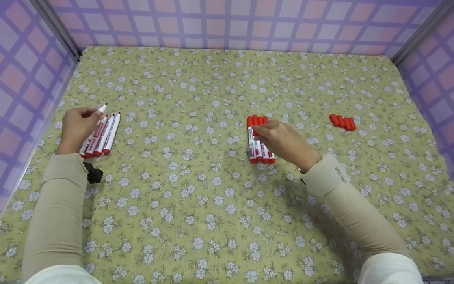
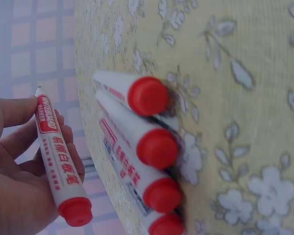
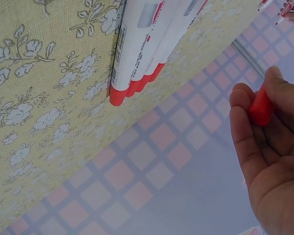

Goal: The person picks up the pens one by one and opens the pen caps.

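My left hand [image 1: 78,127] pinches an uncapped whiteboard marker [image 2: 59,156] between thumb and fingers. Its dark tip points up and its red end faces the wrist camera. Beside that hand lies a row of several uncapped markers [image 1: 111,133], dark tips toward the far side. A small red cap [image 3: 261,107] sits between the thumb and fingertips of my right hand [image 1: 288,144]. That hand hovers over several capped markers [image 1: 251,140] lying side by side, and covers part of them in the head view. Farther right, several loose red caps [image 1: 342,122] rest in a slanted row.
A yellow-green flowered cloth [image 1: 195,189] covers the table. Checked purple and pink panels [image 1: 231,25] stand along the back and both sides. A black device [image 1: 94,173] shows at the left wrist.
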`<state>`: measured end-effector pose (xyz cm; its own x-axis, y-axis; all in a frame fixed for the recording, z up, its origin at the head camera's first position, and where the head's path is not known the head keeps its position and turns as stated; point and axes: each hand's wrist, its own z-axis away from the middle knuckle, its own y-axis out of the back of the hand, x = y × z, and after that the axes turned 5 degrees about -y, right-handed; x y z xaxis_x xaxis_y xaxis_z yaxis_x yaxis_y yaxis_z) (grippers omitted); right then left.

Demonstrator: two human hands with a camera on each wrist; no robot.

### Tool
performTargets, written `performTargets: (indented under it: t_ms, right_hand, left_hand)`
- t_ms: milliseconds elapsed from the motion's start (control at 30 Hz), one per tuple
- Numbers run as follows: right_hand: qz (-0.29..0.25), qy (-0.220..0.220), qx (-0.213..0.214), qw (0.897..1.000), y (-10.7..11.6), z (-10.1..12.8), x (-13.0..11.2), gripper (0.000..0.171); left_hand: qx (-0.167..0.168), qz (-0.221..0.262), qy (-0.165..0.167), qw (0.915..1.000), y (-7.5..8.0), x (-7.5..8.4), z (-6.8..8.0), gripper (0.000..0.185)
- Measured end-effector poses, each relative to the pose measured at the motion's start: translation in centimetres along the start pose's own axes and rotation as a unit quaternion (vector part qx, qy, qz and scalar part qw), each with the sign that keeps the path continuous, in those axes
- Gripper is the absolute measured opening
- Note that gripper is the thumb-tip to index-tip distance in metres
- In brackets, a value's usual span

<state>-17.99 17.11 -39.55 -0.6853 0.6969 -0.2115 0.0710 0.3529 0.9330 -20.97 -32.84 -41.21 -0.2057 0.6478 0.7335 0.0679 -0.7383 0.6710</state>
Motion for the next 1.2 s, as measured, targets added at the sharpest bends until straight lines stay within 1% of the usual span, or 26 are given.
performTargets:
  t_ms: [300, 467, 567, 667, 800, 933, 1200]
  right_hand:
    - [-0.007, -0.002, -0.004, 1.000, 0.0, 0.2, 0.0, 0.022]
    - [0.002, 0.001, -0.005, 1.000, 0.0, 0.2, 0.1, 0.021]
    - [0.006, 0.001, -0.007, 1.000, 0.0, 0.2, 0.1, 0.021]
    - [0.005, 0.000, -0.008, 1.000, -0.1, 0.2, 0.1, 0.021]
    - [0.007, 0.001, -0.009, 1.000, -0.2, 0.2, 0.2, 0.022]
    - [0.009, -0.001, -0.014, 1.000, -0.2, 0.3, 0.2, 0.023]
    - [-0.007, 0.009, -0.006, 1.000, -0.3, 0.3, 0.3, 0.021]
  left_hand:
    - [0.010, -0.018, 0.014, 0.9997, 0.7, -1.6, -0.1, 0.049]
    - [-0.004, -0.016, 0.031, 0.9994, 1.0, -2.1, -0.1, 0.050]
    - [-0.010, -0.024, 0.032, 0.9992, 1.1, -2.4, 0.1, 0.050]
    - [-0.010, -0.042, 0.026, 0.9987, 1.2, -2.7, 0.2, 0.049]
    - [-0.013, -0.054, 0.038, 0.9977, 1.3, -3.0, 0.2, 0.049]
    - [-0.012, -0.053, 0.052, 0.9972, 1.2, -3.3, 0.2, 0.050]
    - [-0.017, -0.047, 0.062, 0.9968, 1.2, -3.7, 0.3, 0.050]
